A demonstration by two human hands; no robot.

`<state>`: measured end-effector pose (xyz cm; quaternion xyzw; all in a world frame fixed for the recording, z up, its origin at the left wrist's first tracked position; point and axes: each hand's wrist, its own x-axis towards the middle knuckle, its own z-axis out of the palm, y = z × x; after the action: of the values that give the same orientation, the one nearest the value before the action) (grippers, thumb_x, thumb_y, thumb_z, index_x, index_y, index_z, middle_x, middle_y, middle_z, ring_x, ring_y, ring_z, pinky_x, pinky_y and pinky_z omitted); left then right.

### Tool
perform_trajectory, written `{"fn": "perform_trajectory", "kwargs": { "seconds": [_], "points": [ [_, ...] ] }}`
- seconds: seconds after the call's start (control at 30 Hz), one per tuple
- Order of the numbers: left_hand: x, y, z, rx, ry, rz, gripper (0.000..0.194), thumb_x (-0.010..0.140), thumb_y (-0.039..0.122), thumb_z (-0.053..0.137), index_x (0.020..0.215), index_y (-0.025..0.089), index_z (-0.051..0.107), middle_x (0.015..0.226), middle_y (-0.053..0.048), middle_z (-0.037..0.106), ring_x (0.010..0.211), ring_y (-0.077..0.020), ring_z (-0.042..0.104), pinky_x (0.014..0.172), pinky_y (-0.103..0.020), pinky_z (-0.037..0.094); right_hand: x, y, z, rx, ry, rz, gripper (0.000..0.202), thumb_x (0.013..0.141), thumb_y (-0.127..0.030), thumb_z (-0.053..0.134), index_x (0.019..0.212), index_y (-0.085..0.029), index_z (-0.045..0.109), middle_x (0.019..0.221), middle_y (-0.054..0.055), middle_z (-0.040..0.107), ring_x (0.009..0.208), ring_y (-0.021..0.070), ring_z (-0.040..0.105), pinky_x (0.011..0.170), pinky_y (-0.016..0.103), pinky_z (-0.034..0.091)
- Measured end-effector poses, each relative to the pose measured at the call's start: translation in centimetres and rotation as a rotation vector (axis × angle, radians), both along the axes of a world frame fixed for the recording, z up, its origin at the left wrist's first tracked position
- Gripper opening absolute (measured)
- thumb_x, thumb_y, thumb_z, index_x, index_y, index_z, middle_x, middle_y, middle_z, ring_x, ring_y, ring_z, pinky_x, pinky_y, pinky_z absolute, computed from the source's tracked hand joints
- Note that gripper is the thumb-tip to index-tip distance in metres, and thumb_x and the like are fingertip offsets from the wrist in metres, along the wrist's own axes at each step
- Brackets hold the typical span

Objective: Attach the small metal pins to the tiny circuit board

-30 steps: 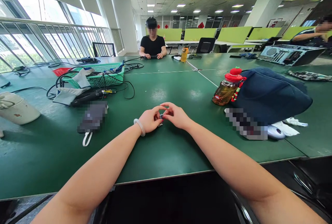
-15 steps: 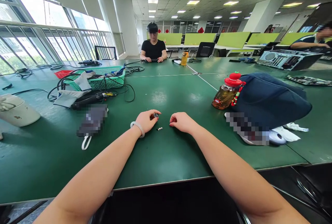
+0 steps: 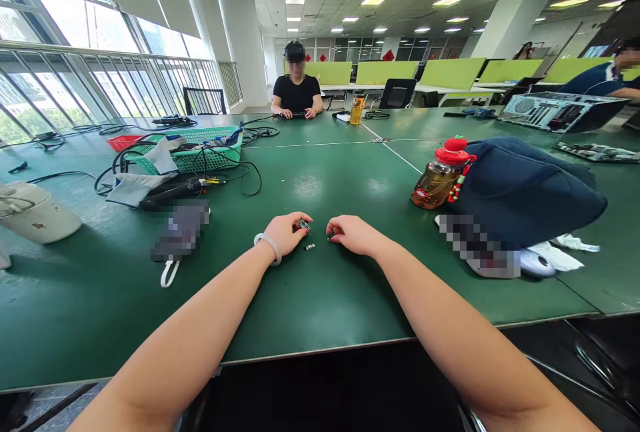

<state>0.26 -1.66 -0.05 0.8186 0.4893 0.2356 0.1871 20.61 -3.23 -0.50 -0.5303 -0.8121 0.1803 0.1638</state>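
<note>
My left hand [image 3: 286, 235], with a pale bangle at the wrist, pinches a small dark and silvery part [image 3: 304, 225] between thumb and fingers just above the green table [image 3: 280, 312]. A short distance to the right, my right hand [image 3: 351, 235] has its thumb and fingers close together around a tiny item at the fingertips, too small to name. Between the hands, slightly nearer to me, a small black and silver piece [image 3: 310, 247] lies on the tabletop. The hands are apart from each other.
Left are a green basket [image 3: 200, 160] with cables and gloves, a blurred phone-like item [image 3: 181, 231] and a white bucket [image 3: 40, 212]. Right are a red-lidded bottle [image 3: 436, 182], a dark blue bag [image 3: 525, 192] and a mouse [image 3: 537, 264]. A person [image 3: 297, 92] sits opposite.
The part in my left hand is turned and shows more of its face. My right fingertips have parted slightly, with a tiny item now visible at them. The view has shifted a little.
</note>
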Motion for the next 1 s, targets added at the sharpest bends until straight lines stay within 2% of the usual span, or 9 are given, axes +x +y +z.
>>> {"fn": "perform_trajectory", "kwargs": {
  "seconds": [0.1, 0.37, 0.57, 0.8, 1.0],
  "points": [
    [-0.1, 0.0, 0.0, -0.019, -0.004, 0.002, 0.024, 0.074, 0.026, 0.055, 0.098, 0.025, 0.062, 0.074, 0.002, 0.065, 0.070, -0.0139, 0.059, 0.070, -0.026, 0.045, 0.1, -0.1, 0.1, -0.024, 0.017, 0.012, 0.014, 0.072, -0.013, 0.060, 0.083, -0.021, 0.062, 0.071, -0.003, 0.056, 0.064, 0.0086, 0.050, 0.060, 0.019, 0.038],
    [-0.1, 0.2, -0.3, -0.035, -0.007, -0.007, 0.024, 0.074, 0.026, 0.056, 0.098, 0.026, 0.061, 0.074, 0.002, 0.066, 0.071, -0.0145, 0.060, 0.071, -0.027, 0.045, -0.6, 0.3, -0.4, 0.065, -0.066, 0.021, 0.007, 0.076, -0.018, 0.058, 0.069, -0.019, 0.060, 0.075, -0.001, 0.057, 0.069, 0.0099, 0.051, 0.062, 0.020, 0.037],
    [0.0, 0.3, -0.2, -0.057, -0.026, -0.016, 0.024, 0.073, 0.024, 0.057, 0.097, 0.025, 0.061, 0.077, 0.001, 0.067, 0.074, -0.0146, 0.061, 0.074, -0.028, 0.045, -1.2, 0.1, -1.0, 0.124, -0.106, -0.010, 0.011, 0.083, -0.022, 0.051, 0.074, -0.018, 0.058, 0.080, 0.003, 0.056, 0.069, 0.0118, 0.050, 0.061, 0.023, 0.035],
    [0.4, -0.3, 0.1, -0.064, -0.133, -0.026, 0.020, 0.064, 0.027, 0.067, 0.082, 0.019, 0.062, 0.074, 0.000, 0.064, 0.069, -0.0133, 0.057, 0.069, -0.026, 0.045, -3.0, -1.3, -0.2, 0.339, 0.062, 0.020, 0.010, 0.086, -0.018, 0.045, 0.083, -0.019, 0.054, 0.085, 0.002, 0.055, 0.075, 0.0113, 0.050, 0.066, 0.021, 0.036],
    [0.7, -0.4, -0.1, -0.125, -0.276, -0.094, 0.023, 0.059, 0.025, 0.070, 0.077, 0.016, 0.058, 0.070, 0.001, 0.060, 0.061, -0.0104, 0.053, 0.063, -0.025, 0.045, -3.3, -2.0, 0.3, 0.440, -0.041, 0.037, 0.016, 0.089, -0.022, 0.041, 0.088, -0.018, 0.056, 0.089, 0.003, 0.056, 0.071, 0.0110, 0.051, 0.062, 0.022, 0.034]
  ]
}}
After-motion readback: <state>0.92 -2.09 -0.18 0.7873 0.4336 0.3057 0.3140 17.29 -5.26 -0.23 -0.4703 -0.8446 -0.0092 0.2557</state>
